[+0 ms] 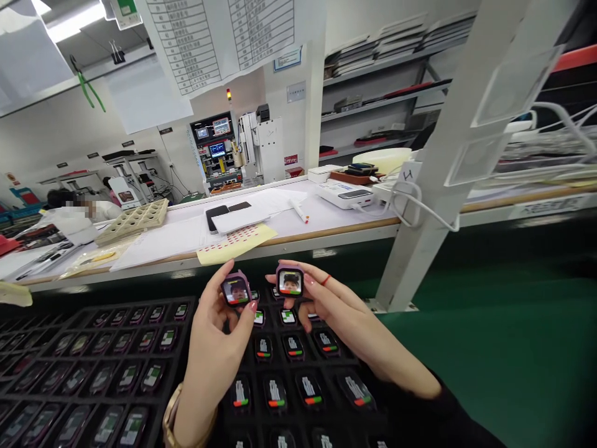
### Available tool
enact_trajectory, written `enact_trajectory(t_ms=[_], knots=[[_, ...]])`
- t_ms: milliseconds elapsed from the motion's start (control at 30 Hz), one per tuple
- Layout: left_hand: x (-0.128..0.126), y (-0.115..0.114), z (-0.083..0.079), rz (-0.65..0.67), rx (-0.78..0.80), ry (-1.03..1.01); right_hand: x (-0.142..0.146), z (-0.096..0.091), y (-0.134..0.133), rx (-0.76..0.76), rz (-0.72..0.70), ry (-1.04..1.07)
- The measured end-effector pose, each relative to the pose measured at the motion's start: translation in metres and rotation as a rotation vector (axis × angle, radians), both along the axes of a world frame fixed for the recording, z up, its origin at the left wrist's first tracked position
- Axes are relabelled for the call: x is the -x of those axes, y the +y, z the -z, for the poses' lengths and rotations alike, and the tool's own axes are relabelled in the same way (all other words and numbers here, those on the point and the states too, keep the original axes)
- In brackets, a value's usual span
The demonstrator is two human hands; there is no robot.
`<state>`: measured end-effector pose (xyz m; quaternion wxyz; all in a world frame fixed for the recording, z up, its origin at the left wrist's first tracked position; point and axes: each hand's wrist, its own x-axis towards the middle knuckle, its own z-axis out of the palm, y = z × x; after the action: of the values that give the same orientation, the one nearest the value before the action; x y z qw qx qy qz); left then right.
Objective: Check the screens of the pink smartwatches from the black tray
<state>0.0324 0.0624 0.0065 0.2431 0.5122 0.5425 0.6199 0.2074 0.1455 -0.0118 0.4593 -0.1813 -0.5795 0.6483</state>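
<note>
My left hand [218,336] grips a smartwatch [236,290] by its edges between thumb and fingers, its lit screen turned towards me. In my right hand [326,292] is a second smartwatch [290,282] with a purple case, also facing me; its screen shows a picture with a red and green bar below. The two watches are apart, side by side at about the same height. Both are held above a black tray [298,366] with rows of strapless watches, many with lit screens showing red and green bars. My hands hide part of its upper rows.
Another black tray [180,354] of watches lies to the left. Beyond stands a bench with papers [158,239], a phone [217,218], a marker [299,210], a beige holed tray [135,221] and a white device [345,194]. A white post [420,230] rises at right. A person sits far left.
</note>
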Motion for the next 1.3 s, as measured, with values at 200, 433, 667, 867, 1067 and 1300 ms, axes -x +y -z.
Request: enact_trajectory(t_ms=[200, 433, 667, 867, 1067, 1300], knots=[[-0.0003, -0.0008, -0.0027, -0.036, -0.051, -0.006, -0.0020, 0.0020, 0.0057, 0.030, 0.061, 0.095], [-0.0022, -0.0010, -0.0043, -0.062, -0.062, 0.000, -0.0048, -0.0049, 0.0039, 0.072, 0.116, 0.133], [-0.0010, 0.0000, -0.0011, -0.075, -0.098, 0.026, -0.0042, -0.0008, 0.0070, 0.051, 0.135, 0.138], [-0.0025, 0.0014, -0.0006, -0.081, -0.111, 0.028, -0.0043, 0.0025, 0.0090, 0.072, 0.114, 0.173], [-0.0030, -0.0002, -0.0011, -0.081, -0.111, 0.040, -0.0048, 0.0018, 0.0076, 0.098, 0.110, 0.166], [-0.0010, -0.0009, 0.0003, -0.040, -0.081, 0.064, -0.0033, 0.0016, 0.0063, 0.096, 0.107, 0.152]])
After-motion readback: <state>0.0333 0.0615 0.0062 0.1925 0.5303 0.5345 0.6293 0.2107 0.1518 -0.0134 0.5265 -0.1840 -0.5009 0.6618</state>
